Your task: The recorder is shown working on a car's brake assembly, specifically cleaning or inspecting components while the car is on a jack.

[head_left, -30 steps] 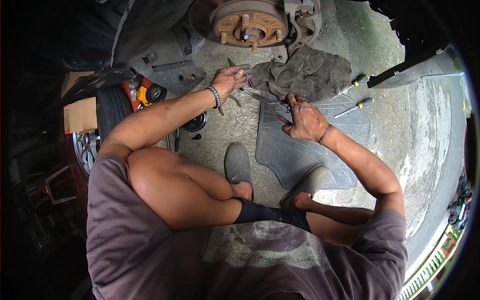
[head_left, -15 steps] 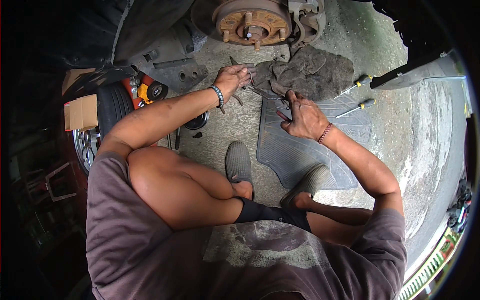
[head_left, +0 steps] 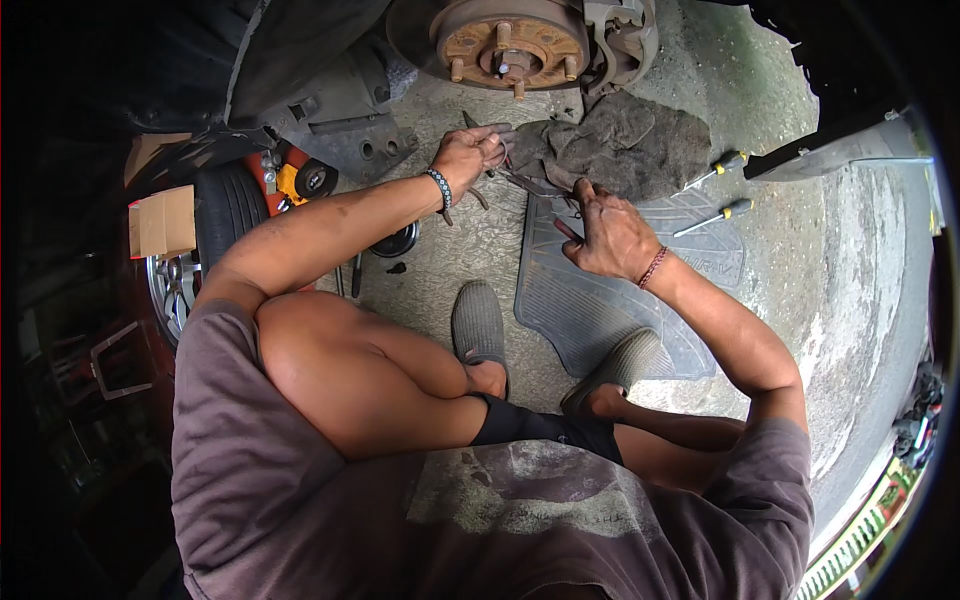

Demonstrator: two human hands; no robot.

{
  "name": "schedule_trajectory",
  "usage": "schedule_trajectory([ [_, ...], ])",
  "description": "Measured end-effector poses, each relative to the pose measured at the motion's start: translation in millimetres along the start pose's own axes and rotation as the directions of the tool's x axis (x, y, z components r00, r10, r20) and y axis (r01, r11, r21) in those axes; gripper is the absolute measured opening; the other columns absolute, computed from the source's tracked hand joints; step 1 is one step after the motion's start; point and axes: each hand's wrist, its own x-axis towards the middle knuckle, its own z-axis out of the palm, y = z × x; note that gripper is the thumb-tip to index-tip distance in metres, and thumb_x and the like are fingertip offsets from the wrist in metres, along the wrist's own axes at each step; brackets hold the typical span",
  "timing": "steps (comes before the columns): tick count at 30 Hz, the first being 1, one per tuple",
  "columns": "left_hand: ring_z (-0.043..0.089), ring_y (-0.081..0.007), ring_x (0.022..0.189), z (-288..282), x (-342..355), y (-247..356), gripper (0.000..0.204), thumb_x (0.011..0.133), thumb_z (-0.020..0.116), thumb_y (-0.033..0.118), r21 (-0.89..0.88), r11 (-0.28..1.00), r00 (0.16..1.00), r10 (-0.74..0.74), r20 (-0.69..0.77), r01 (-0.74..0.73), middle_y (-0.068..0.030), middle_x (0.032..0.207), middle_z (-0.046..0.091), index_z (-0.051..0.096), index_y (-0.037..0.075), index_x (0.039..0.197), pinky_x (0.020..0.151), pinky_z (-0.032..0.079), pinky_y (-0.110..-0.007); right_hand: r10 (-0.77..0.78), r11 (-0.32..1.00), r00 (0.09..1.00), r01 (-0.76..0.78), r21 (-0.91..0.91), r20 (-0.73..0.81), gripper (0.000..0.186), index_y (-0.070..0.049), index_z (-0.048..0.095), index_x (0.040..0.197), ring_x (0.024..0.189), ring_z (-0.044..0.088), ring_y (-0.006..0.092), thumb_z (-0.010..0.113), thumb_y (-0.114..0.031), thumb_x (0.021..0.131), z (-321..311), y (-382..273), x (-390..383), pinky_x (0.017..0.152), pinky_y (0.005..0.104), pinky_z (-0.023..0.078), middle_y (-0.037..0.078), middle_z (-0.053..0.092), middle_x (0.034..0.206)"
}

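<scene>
Head view: left grip (head_left: 466, 160) around dark pliers (head_left: 470, 121), right grip (head_left: 610, 232) around leftward-pointing pliers (head_left: 540, 188)

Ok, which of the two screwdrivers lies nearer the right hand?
The lower screwdriver, its tip pointing toward the right hand; the upper screwdriver lies farther off, its shaft end by the dark rag.

This is a spot for car repair on a rough concrete floor (head_left: 430, 300), by the look of it a driveway or an open garage; which of the two cannot be told. A bare, rusty wheel hub (head_left: 550, 45) with its studs and a brake caliper (head_left: 625, 50) show overhead, and a wheel (head_left: 230, 205) stands off at the left. Pliers (head_left: 481, 199), screwdrivers (head_left: 713, 217) and a rubber car mat (head_left: 630, 300) lie about. Daylight and a slatted fence (head_left: 850, 550) mark the open side.
</scene>
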Motion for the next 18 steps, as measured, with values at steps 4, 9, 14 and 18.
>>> schedule_trajectory([
  [4, 0.06, -0.0205, 0.115, 4, -4, 4, 0.031, 0.102, 0.048, 0.013, 0.001, 1.0, 1.0, -0.003, 0.017, 0.003, -0.0111, 0.124, 0.062, 0.055, 0.0, 0.13, 0.103, 0.046, -0.032, 0.009, 1.0, 1.0, -0.009, 0.006, 0.003, 0.07, 0.014, 0.041, 0.12, 0.09, 0.062, 0.0438, 0.069, -0.024, 0.068, -1, 0, 1, 0.082, 0.0446, 0.05, 0.029, 0.061, 0.09],
  [9, 0.059, -0.021, 0.116, 6, -8, 5, 0.031, 0.102, 0.047, 0.011, -0.014, 1.0, 0.999, 0.004, 0.035, -0.003, -0.0123, 0.126, 0.06, 0.054, -0.001, 0.13, 0.104, 0.046, -0.032, -0.003, 1.0, 1.0, 0.003, 0.012, -0.014, 0.064, 0.012, 0.044, 0.115, 0.09, 0.062, 0.0435, 0.069, -0.024, 0.068, 2, 0, 4, 0.083, 0.0443, 0.051, 0.029, 0.062, 0.091],
  [14, 0.058, -0.0223, 0.118, 11, -13, 11, 0.032, 0.101, 0.047, 0.009, 0.062, 0.998, 0.999, -0.01, 0.045, 0.007, -0.0158, 0.128, 0.059, 0.051, -0.006, 0.129, 0.105, 0.046, -0.033, 0.003, 0.999, 1.0, -0.003, -0.034, 0.005, 0.067, 0.014, 0.044, 0.118, 0.094, 0.062, 0.0418, 0.068, -0.026, 0.071, 5, 1, 3, 0.086, 0.0437, 0.051, 0.03, 0.061, 0.097],
  [18, 0.059, -0.0236, 0.118, 9, -10, 15, 0.033, 0.101, 0.047, 0.008, 0.151, 0.988, 0.994, -0.032, 0.106, 0.016, -0.0166, 0.13, 0.058, 0.05, -0.007, 0.13, 0.104, 0.047, -0.034, -0.027, 0.98, 0.999, 0.021, -0.199, -0.025, 0.07, 0.016, 0.041, 0.126, 0.098, 0.062, 0.0411, 0.063, -0.028, 0.076, 16, 5, 0, 0.087, 0.043, 0.051, 0.031, 0.059, 0.104],
])
